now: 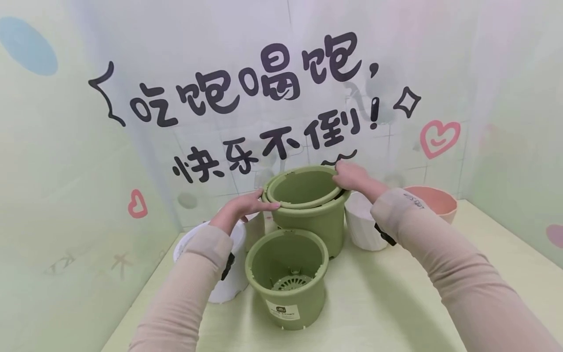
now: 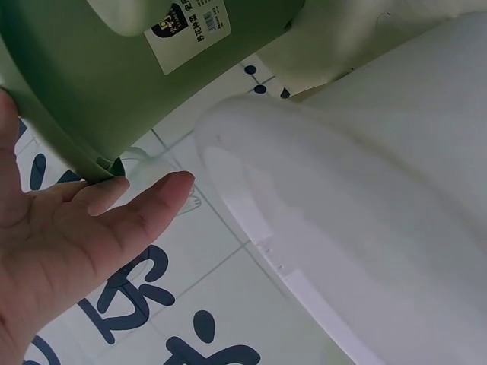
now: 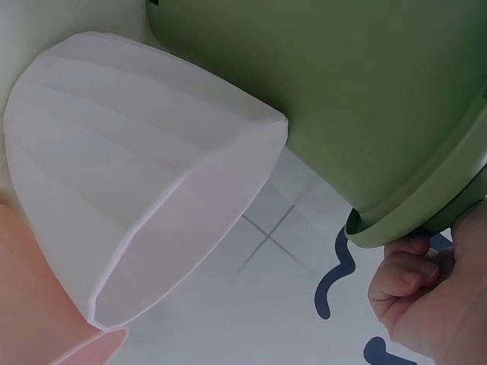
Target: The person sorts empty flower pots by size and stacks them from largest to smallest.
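Observation:
Two green flowerpots stand nested at the back; the inner flowerpot (image 1: 303, 188) sits slightly tilted, its rim above the rim of the outer flowerpot (image 1: 316, 227). My left hand (image 1: 242, 205) holds the left side of the stacked rims, thumb and fingers at the edge. In the left wrist view, one finger extends free beside the rim. At the far right of the inner rim, my right hand (image 1: 354, 177) grips with curled fingers, partly hidden by the rim in the right wrist view. Another green flowerpot (image 1: 286, 269) with a white label stands upright in front, apart from both hands.
A white pot (image 1: 226, 288) stands left, partly behind my left sleeve. A ribbed white pot (image 1: 365, 234) and a pink-orange pot (image 1: 440, 203) stand right, near my right forearm. A lettered wall (image 1: 272, 132) rises behind the table (image 1: 374, 313), with side walls at both edges.

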A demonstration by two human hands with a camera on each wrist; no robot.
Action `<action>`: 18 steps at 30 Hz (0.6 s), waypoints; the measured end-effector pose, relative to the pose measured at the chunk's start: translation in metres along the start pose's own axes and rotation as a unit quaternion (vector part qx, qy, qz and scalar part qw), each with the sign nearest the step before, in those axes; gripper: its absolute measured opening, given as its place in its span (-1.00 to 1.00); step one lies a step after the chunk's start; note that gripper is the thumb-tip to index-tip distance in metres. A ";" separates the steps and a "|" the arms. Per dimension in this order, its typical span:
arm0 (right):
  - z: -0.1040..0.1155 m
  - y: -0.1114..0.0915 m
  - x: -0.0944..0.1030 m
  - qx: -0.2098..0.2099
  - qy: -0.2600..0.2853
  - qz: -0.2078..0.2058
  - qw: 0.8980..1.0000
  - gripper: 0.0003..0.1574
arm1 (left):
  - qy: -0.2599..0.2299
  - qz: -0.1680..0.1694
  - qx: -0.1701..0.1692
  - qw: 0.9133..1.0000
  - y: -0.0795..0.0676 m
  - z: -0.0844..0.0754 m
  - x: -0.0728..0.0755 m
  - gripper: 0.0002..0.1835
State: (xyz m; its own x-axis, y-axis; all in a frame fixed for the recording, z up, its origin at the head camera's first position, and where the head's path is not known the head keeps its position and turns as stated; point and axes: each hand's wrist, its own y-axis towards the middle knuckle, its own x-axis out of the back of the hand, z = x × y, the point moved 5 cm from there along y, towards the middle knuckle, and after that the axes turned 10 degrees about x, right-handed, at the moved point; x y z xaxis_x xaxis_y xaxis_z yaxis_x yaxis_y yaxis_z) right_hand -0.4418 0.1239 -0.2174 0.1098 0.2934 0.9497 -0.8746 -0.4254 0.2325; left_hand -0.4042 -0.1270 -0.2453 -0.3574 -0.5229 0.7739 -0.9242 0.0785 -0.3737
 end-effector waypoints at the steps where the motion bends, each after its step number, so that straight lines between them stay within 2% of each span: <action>1: 0.000 0.000 0.000 0.002 0.001 0.003 1.000 -0.68 | 0.001 0.002 -0.002 1.000 0.000 -0.001 0.000 0.07; 11: 0.001 0.002 -0.001 -0.018 -0.013 0.025 0.999 -0.49 | 0.014 0.006 -0.002 1.000 -0.003 -0.006 0.000 0.07; 18: 0.006 0.005 -0.005 -0.017 -0.073 0.059 0.995 -0.78 | 0.030 0.004 0.004 1.000 -0.002 -0.005 0.001 0.08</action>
State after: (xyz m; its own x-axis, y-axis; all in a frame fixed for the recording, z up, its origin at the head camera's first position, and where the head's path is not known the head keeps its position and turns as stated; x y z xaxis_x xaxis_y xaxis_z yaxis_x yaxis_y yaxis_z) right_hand -0.4441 0.1150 -0.2193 0.0712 0.1151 0.9908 -0.9006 -0.4197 0.1134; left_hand -0.4032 -0.1236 -0.2410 -0.3716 -0.4705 0.8003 -0.9205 0.0743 -0.3837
